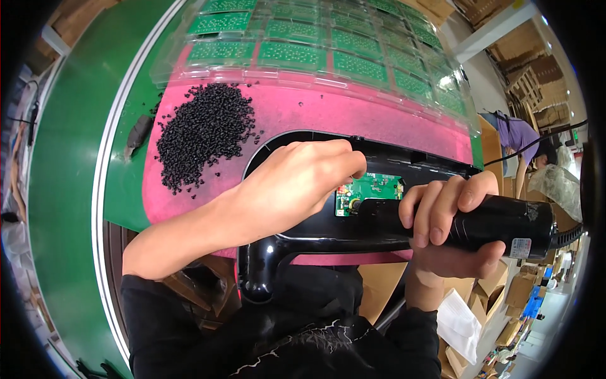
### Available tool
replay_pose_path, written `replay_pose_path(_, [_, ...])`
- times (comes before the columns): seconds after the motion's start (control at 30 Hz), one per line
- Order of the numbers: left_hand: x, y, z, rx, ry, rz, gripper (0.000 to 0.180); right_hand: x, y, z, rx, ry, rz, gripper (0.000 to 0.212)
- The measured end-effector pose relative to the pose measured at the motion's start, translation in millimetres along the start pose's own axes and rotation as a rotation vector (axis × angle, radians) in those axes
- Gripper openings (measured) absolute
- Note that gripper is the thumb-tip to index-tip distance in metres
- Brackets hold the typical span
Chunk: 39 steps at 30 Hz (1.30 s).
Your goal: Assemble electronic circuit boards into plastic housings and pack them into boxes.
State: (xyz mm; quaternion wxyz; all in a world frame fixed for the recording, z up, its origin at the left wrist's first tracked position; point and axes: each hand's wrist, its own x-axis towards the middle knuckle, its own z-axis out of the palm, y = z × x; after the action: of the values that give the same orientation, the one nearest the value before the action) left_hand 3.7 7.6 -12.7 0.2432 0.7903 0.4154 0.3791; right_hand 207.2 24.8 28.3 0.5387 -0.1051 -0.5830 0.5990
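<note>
In came the power driver (505, 228), a fat black barrel wrapped by the right hand (445, 215), fingers curled over the top, a firm hold, its narrow nose aimed left at the green circuit board (379, 183)! And the board? It lay inside the open black housing (328, 228), on the near side of the pink mat (297, 110), with the housing's stubby arm poking back toward the wearer. Over the board's left end hovered the left hand (303, 180), fingers bent and bunched narrow, but whether the tips pinched anything, I could not tell; the knuckles hid them. Nor could I tell whether the driver's bit touched down.

What a contrast in handling! The housing looked light for its size, a stiff, glossy shell, probably slippery on its smooth curves, so the raised rim or that stubby arm seemed the place to grab. The board looked thin, rigid and the fragile one of the lot: by its edges, surely, fingers off the little components. The driver, by its bulk, seemed the heavy player, best held around the thick barrel, exactly where the right hand had it, nose kept steady above those delicate parts
</note>
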Motion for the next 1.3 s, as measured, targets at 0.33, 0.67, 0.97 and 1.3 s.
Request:
replay_pose_path(0.33, [-4, -1, 2, 0.019, 0.032, 0.011, 0.019, 9, -1, 16, -0.069, -0.084, 0.16, 0.054])
replay_pose_path(0.67, [-3, 2, 1, 0.05, -0.012, 0.012, 0.016, 1, -8, 27, -0.131, 0.066, 0.138, 0.06])
replay_pose_path(0.97, [-6, -2, 5, 0.053, -0.1, 0.018, 0.021, -13, 2, 11, 0.03, 0.039, 0.062, 0.053])
replay_pose_path(1.3, [0, 4, 3, -0.222, -0.03, 0.207, 0.026, 1, -27, 3, 0.156, 0.145, -0.248, 0.044])
